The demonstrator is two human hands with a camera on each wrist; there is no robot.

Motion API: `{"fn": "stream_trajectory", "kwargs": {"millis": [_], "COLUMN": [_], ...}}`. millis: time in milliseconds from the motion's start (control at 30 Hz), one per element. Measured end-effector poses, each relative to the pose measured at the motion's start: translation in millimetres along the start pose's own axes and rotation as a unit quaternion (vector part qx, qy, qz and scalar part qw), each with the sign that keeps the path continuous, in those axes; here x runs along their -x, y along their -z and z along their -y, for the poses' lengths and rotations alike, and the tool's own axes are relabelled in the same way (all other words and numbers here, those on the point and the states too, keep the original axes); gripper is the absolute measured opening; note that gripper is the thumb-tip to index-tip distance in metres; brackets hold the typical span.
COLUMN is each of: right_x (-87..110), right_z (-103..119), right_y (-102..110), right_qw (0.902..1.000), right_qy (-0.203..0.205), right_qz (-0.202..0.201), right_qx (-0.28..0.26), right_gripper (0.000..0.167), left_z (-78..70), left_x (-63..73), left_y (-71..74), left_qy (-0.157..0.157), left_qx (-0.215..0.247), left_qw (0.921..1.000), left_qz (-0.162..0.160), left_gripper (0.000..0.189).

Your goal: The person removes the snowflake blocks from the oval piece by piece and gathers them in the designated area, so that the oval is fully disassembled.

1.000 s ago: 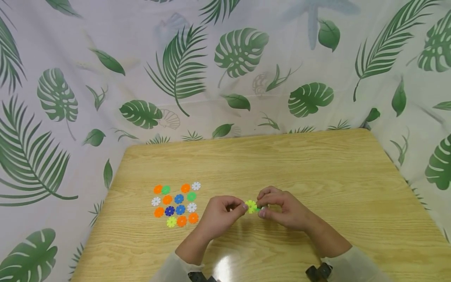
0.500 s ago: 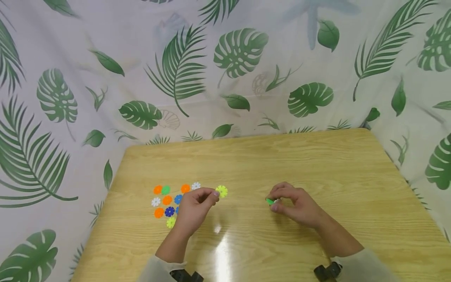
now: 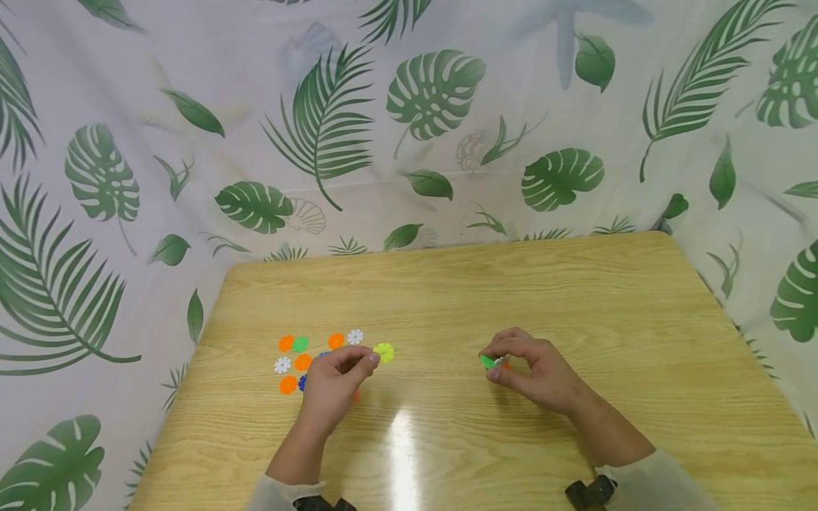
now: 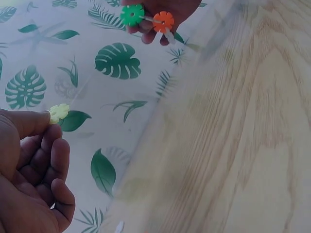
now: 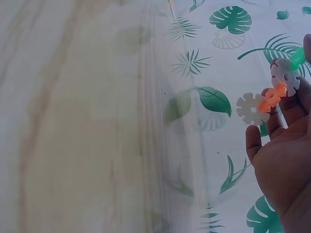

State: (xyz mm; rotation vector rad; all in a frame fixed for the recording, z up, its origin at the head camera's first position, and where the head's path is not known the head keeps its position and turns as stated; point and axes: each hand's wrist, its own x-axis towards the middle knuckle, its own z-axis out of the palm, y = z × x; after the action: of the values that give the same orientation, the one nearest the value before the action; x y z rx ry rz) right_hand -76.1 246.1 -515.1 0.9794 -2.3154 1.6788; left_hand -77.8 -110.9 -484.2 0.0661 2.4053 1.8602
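Between thumb and forefinger my left hand [image 3: 329,390] pinches a yellow notched plastic disc [image 3: 384,353] by its edge, over the table beside the loose discs. My right hand [image 3: 543,372], well to the right, holds a short chain of interlocked notched discs. In the right wrist view the chain runs from a green disc [image 5: 298,59] at the fingertips through a white disc [image 5: 285,78] and an orange disc [image 5: 273,97] to another white disc [image 5: 251,109] at the free end. A wide gap separates the yellow disc from the chain.
Several loose discs lie flat at the left of the wooden table [image 3: 447,298], among them an orange disc [image 3: 288,385], a white disc [image 3: 282,365] and a green disc [image 3: 300,344]. My left hand covers part of this group. A leaf-print cloth [image 3: 447,206] hangs behind the table.
One second ago both hands met at the yellow disc and the chain. They have since parted: the left hand has moved left with the yellow disc, the right slightly right with the chain.
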Motion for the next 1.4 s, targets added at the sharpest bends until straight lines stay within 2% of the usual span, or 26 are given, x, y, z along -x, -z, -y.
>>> {"fn": "stream_trajectory", "kwargs": {"millis": [133,400,567,767,1167,1400], "right_x": [-0.8,-0.1,-0.3,-2.4,-4.8,-4.5], "right_z": [2,0,0,3,7,5], "right_y": [-1,-3,-5,-6,-5,-6], "right_qw": [1.0,0.9999,0.9999,0.9997,0.9998,0.9997], "right_qy": [-0.001,-0.005,-0.002,0.011,-0.006,-0.015], "right_qz": [-0.007,-0.012,-0.015,-0.02,-0.018,-0.016], "right_qx": [0.001,-0.006,0.001,0.002,0.005,0.005], "right_gripper": [0.036,0.036,0.037,0.038,0.033,0.03], "left_z": [4.5,16.3,23.1,26.5,36.2,43.0], "left_x": [2.8,6.3,7.5,12.3,22.4,29.2], "left_y": [10.0,31.2,44.0,58.2,87.1,107.7], "left_qy": [0.017,0.031,0.04,0.067,0.115,0.141], "left_qx": [-0.006,-0.008,-0.024,-0.043,-0.093,-0.135], "left_qw": [0.9997,0.9988,0.9971,0.9937,0.9824,0.972], "left_qz": [-0.018,-0.038,-0.06,-0.079,-0.115,-0.131], "left_gripper": [0.017,0.017,0.019,0.025,0.028,0.034]}}
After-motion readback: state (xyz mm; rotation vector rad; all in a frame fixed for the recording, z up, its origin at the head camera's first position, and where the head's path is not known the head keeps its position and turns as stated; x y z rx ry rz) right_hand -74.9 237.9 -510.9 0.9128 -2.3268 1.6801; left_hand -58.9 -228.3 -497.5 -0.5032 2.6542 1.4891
